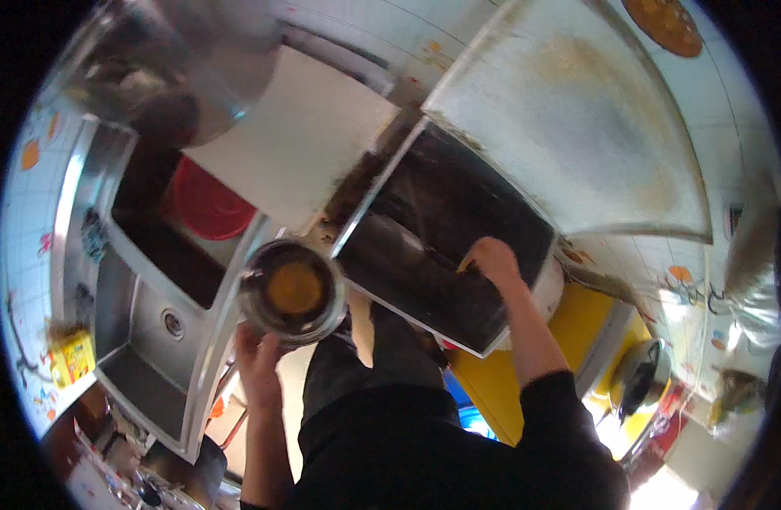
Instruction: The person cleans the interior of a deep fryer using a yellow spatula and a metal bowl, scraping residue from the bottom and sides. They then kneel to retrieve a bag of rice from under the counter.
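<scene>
My left hand (260,357) grips the near edge of a round metal pot (293,292), which has brownish contents or a brownish bottom. The pot is between the double sink and the dark stove surface. Over the right part of that dark surface (429,210) is my right hand (490,258), its fingers closed on a small yellowish thing (467,262), too blurred to name. Whether my right hand touches the surface cannot be told.
At left lies a steel double sink (202,370) with a red basin (213,203) in its far bowl. A pale board (307,127) partly covers that bowl. A stained pale panel (594,127) stands behind the dark surface. A yellow counter (492,382) is at right.
</scene>
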Tool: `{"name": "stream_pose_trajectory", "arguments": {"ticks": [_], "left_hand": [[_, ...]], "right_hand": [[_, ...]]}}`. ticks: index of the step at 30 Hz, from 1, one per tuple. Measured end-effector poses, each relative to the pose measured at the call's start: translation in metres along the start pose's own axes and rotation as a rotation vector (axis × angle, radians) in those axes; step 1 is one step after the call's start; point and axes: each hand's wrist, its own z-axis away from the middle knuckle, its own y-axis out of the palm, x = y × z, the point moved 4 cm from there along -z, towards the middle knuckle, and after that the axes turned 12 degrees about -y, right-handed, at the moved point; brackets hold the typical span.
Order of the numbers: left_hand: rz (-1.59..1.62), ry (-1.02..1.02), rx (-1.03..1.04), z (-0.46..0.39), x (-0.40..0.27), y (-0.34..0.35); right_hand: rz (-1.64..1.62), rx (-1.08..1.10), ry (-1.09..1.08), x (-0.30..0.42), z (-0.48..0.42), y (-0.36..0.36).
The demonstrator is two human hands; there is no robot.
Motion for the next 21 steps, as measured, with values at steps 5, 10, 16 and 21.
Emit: {"name": "stream_pose_trajectory", "arguments": {"ticks": [5,10,16,21], "left_hand": [[-0.062,-0.006,0.099,-0.013,0.003,0.036],[-0.028,-0.024,0.206,-0.03,0.01,0.085],[-0.112,-0.005,0.284,-0.04,0.022,0.127],[-0.141,0.03,0.293,-0.047,0.031,0.148]], "right_hand": [[-0.773,-0.255,-0.13,0.159,0.046,-0.142],[-0.667,-0.025,-0.318,0.217,0.061,-0.145],[-0.541,-0.111,-0.312,0.197,0.07,-0.151],[-0.843,-0.253,-0.045,0.143,0.085,-0.161]]}}
